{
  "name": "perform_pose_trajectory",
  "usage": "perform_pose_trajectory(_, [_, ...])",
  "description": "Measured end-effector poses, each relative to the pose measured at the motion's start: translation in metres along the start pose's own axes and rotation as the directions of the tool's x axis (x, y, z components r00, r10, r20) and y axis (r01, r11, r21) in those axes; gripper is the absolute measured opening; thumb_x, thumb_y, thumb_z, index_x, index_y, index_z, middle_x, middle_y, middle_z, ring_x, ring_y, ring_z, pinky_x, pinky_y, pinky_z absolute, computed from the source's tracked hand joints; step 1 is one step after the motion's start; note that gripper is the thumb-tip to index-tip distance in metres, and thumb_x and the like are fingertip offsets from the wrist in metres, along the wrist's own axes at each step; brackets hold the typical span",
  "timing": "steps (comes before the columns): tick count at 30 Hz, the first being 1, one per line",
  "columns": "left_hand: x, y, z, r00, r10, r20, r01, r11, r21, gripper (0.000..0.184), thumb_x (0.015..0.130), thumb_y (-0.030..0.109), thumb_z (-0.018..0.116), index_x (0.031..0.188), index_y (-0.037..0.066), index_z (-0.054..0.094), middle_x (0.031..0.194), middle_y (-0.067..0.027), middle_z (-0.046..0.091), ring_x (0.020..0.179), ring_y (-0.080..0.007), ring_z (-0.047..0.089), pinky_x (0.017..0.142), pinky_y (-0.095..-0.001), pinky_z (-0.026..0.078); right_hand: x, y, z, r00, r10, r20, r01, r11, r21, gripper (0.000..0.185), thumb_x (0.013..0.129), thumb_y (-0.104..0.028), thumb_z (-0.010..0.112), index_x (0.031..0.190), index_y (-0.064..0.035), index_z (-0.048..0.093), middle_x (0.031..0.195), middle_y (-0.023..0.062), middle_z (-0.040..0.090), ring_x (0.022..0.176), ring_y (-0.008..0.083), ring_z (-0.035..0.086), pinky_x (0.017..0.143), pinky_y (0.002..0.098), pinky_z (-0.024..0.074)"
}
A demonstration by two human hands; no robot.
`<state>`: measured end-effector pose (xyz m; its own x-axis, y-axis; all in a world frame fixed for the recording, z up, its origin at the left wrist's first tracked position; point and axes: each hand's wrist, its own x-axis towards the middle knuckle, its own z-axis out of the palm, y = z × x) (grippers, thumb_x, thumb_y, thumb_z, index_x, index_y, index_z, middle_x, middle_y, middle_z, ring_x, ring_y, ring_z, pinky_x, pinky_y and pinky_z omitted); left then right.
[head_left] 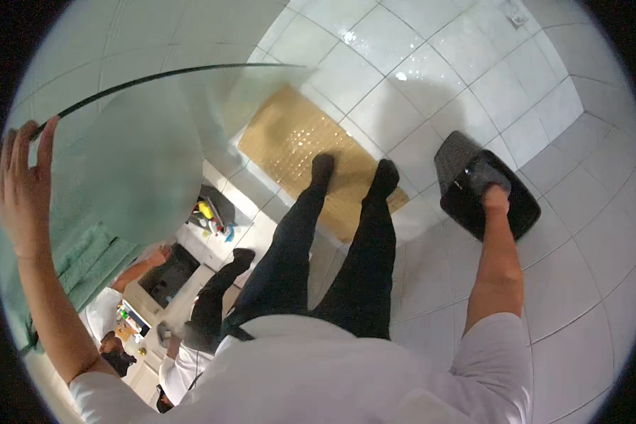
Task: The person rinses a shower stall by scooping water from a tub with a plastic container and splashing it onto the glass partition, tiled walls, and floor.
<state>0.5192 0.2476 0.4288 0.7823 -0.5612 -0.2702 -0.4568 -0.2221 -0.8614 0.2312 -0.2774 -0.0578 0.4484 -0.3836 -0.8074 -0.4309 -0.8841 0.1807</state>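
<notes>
My left hand [25,187] is raised at the far left, its fingers hooked over the dark top edge of a glass panel [148,155]. On the right, my right hand [496,198] reaches down over a black bin [519,205]. Its fingers are closed around a clear, shiny object [482,173] whose kind I cannot make out. The bin's dark lid or flap [456,157] stands out to its left. My feet, in dark socks, are on a tan mat [286,134] with wet spots.
Wet white floor tiles [417,85] lie ahead, with a drain [516,14] at the top right. Green towels [95,261] hang left. At lower left are another person [184,371], a black basin [166,275] and several bottles [208,212].
</notes>
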Motion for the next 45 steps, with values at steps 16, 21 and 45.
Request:
perform_pose_trajectory(16, [-0.029,-0.009,0.05,0.986,-0.138,-0.093,0.124,0.982,-0.145,0.033,0.063,0.02,0.055,0.09,0.022,0.036,0.085,0.0038,0.049,0.084,-0.0115,0.048,0.079,-0.0232,0.036,0.11,-0.054,0.102,0.979,0.2,0.046,-0.205,0.952,0.228,0.025,0.076,-0.018,0.044,0.096,-0.0054,0.054,0.102,0.0105,0.052,0.095,0.0223,0.049,0.082,0.0335,0.0369])
perform_pose_trajectory(21, [0.003,0.01,0.025,0.947,-0.15,-0.285,0.129,0.988,-0.089,0.026,0.06,0.035,0.061,0.069,0.019,0.043,0.072,0.006,0.052,0.073,-0.0093,0.052,0.078,-0.0244,0.033,0.159,-0.011,0.177,0.986,-0.154,-0.06,0.163,0.965,0.207,0.022,0.076,-0.015,0.046,0.092,-0.0029,0.054,0.097,0.0108,0.054,0.089,0.0222,0.052,0.079,0.0309,0.0386])
perform_pose_trajectory(45, [-0.144,-0.086,-0.157,0.328,-0.83,-0.452,0.343,0.55,-0.761,0.032,0.061,0.03,0.061,0.086,0.014,0.05,0.104,-0.0066,0.043,0.098,-0.0214,0.04,0.085,-0.0406,0.025,-0.221,-0.02,-0.156,0.881,-0.147,-0.45,0.424,-0.179,0.888,0.03,0.077,-0.018,0.048,0.099,0.0014,0.042,0.101,0.0121,0.045,0.099,0.0213,0.04,0.084,0.0325,0.0312])
